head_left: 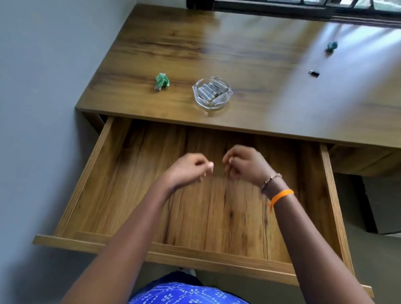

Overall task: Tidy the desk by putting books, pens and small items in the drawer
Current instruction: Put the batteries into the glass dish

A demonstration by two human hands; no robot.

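left hand (189,166) | over drawer (98,165) | right hand (245,164) | fingers curled (blurred), grip unclear

Wooden desk (267,59), glass dish (212,92), green crumpled scrap (162,81), teal scrap (331,46), small black item (314,73)

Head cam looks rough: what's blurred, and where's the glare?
Head view: both hands, left hand and right hand, are motion-blurred over the open drawer; window glare washes the desk top at far right; the glass dish stays sharp; wide-angle bends edges.
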